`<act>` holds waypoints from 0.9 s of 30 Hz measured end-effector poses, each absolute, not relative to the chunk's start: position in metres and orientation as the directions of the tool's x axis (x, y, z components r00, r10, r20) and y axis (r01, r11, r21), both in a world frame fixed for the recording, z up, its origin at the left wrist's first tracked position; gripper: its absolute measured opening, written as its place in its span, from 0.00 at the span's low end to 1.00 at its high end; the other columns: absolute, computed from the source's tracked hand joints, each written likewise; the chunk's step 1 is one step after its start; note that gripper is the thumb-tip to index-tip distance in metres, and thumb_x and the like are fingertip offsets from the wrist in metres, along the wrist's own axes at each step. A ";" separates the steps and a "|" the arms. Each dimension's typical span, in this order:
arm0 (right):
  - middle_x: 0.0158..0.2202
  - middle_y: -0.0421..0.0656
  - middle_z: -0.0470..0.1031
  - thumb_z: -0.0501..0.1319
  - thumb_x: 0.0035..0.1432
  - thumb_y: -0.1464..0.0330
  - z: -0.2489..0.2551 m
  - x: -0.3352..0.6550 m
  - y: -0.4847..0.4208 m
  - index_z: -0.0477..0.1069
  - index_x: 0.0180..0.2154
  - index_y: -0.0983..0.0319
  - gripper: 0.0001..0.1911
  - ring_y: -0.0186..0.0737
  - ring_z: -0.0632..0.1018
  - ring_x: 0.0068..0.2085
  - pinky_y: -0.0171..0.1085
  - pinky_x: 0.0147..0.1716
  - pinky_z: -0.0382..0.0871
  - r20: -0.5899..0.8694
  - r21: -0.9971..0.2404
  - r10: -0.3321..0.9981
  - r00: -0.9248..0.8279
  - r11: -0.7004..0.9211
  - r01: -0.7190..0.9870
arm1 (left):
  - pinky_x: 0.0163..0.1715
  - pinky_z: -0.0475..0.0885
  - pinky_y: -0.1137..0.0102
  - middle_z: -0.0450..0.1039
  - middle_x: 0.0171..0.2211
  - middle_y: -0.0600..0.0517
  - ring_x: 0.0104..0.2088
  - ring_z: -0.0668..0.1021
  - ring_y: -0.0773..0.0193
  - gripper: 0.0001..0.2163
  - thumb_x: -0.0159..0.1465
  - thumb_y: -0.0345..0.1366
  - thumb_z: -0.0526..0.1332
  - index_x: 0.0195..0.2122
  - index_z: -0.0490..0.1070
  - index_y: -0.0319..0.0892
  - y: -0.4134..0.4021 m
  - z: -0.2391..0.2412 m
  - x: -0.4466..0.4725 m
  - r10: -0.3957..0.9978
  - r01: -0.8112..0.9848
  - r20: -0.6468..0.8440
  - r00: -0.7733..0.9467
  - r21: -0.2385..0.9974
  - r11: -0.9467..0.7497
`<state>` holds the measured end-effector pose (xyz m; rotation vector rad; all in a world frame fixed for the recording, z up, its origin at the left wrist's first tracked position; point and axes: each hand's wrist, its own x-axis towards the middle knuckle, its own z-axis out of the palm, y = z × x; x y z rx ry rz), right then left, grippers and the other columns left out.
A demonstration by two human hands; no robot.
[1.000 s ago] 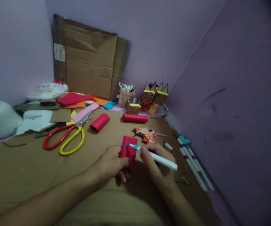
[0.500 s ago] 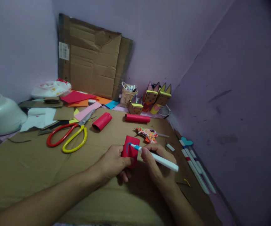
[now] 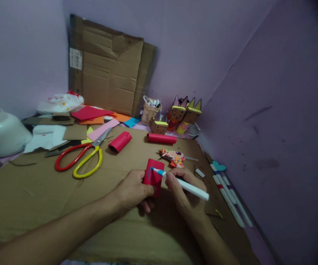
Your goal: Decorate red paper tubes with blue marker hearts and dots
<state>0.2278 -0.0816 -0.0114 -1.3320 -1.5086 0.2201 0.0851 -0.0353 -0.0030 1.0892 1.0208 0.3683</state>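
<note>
My left hand (image 3: 136, 189) is closed on a small piece of red paper (image 3: 156, 177), thumb on its face near the lower edge. A curved blue line shows on the upper left of the paper. Between the thumb and fingers of my right hand (image 3: 185, 189) is a white marker (image 3: 193, 190) with a blue band. Its tip touches the red paper at the line. Just beyond my hands lies a glue gun (image 3: 175, 157) covered in a colourful pattern. Farther back are a red paper roll (image 3: 120, 142) and a thinner red paper tube (image 3: 161, 138).
Scissors with red and yellow handles (image 3: 88, 158) lie to the left, near coloured paper sheets (image 3: 92, 113). Several markers (image 3: 227, 198) line the right edge. Cardboard cat figures (image 3: 178, 112) and a pen holder (image 3: 150, 112) stand at the back. A white pot (image 3: 4, 134) sits far left.
Almost nothing differs. The marker tip stays at the blue line with only a very slight shift, and both hands keep their holds. The view has shifted a little.
</note>
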 end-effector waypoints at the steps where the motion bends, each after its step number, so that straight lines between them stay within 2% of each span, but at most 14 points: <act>1: 0.18 0.36 0.72 0.60 0.57 0.65 -0.011 0.228 -0.081 0.73 0.27 0.61 0.08 0.31 0.71 0.18 0.30 0.18 0.63 0.568 -0.706 0.802 0.185 0.359 0.610 | 0.11 0.66 0.77 0.68 0.14 0.56 0.12 0.70 0.69 0.07 0.51 0.24 0.58 0.32 0.67 0.37 -0.035 -0.004 0.085 0.691 0.215 -0.499 0.523 0.862 0.459; 10: 0.17 0.36 0.71 0.60 0.57 0.65 -0.010 0.227 -0.082 0.72 0.27 0.61 0.09 0.31 0.70 0.18 0.30 0.18 0.63 0.551 -0.719 0.814 0.182 0.353 0.599 | 0.15 0.70 0.76 0.69 0.15 0.55 0.16 0.72 0.68 0.10 0.49 0.21 0.56 0.32 0.67 0.37 -0.036 -0.005 0.085 0.701 0.195 -0.476 0.532 0.874 0.445; 19: 0.17 0.37 0.71 0.60 0.58 0.64 -0.011 0.229 -0.084 0.72 0.26 0.61 0.10 0.32 0.70 0.18 0.30 0.18 0.63 0.534 -0.746 0.813 0.232 0.323 0.583 | 0.14 0.69 0.77 0.69 0.17 0.55 0.16 0.72 0.68 0.08 0.50 0.26 0.62 0.33 0.68 0.37 -0.036 -0.005 0.085 0.706 0.180 -0.465 0.535 0.879 0.443; 27: 0.17 0.36 0.72 0.60 0.58 0.64 -0.012 0.229 -0.083 0.73 0.27 0.61 0.10 0.32 0.71 0.18 0.29 0.18 0.63 0.535 -0.731 0.817 0.215 0.320 0.603 | 0.13 0.69 0.77 0.69 0.15 0.55 0.15 0.72 0.67 0.08 0.51 0.23 0.58 0.32 0.67 0.37 -0.037 -0.004 0.085 0.703 0.206 -0.485 0.521 0.870 0.448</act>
